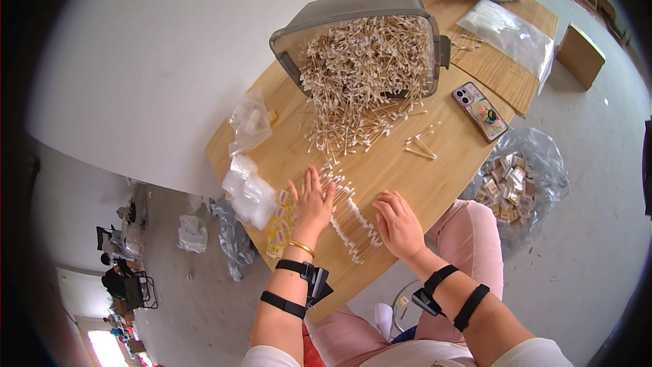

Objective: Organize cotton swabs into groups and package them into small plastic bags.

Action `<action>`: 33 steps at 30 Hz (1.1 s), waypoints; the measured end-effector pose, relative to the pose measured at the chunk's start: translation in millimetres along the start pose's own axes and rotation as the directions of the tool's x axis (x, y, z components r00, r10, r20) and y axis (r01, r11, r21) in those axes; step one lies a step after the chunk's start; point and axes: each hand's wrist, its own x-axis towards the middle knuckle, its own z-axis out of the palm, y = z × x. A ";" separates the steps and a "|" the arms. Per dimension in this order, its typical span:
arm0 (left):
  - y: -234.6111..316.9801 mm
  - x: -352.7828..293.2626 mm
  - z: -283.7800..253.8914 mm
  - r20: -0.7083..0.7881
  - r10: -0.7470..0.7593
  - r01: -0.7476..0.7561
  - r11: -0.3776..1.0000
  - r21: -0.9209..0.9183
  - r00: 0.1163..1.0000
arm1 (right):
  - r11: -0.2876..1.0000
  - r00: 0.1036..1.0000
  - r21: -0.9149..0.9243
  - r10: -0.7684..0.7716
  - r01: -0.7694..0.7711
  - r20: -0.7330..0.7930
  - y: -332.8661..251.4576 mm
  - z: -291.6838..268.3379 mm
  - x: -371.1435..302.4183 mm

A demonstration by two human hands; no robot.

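Observation:
A row of cotton swabs [356, 221] lies side by side on the wooden table, running from the big pile toward me. Palm down, my left hand [314, 202] has its fingers spread at the row's left edge, near its far end. My right hand [398, 223] rests on the tabletop just right of the row's near end, its fingers slightly bent and nothing seen in them. Beyond both hands, a grey plastic bin [353, 5] lies on its side. Loose cotton swabs [367, 61] fill it and spill out of its mouth onto the table.
Yellow printed packets [282, 224] and clear plastic bags [250, 190] lie left of my left hand. Several stray swabs [422, 144] and a phone [481, 111] are on the right. On the floor, a clear bag [543, 156] holds small packs. A plastic sheet [513, 34] covers the far table.

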 end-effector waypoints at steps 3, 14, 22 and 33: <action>-15.5 -10.4 5.0 -0.210 -0.086 0.024 0.959 -0.282 0.974 | 0.958 0.986 0.236 0.168 -0.162 -0.006 -4.3 -0.9 0.0; -15.7 -1.1 41.8 -0.324 -0.464 -0.178 0.331 -0.927 0.825 | 0.890 0.981 0.433 0.068 -0.142 0.182 20.0 56.8 103.5; -2.8 1.7 33.6 -0.320 -0.367 -0.131 0.456 -0.880 0.873 | 0.902 0.979 0.428 -0.139 0.063 0.149 0.1 108.0 110.7; 8.9 10.7 26.9 -0.329 -0.189 -0.088 0.736 -0.672 0.925 | 0.918 0.972 0.387 -0.010 -0.084 0.235 23.2 93.6 145.1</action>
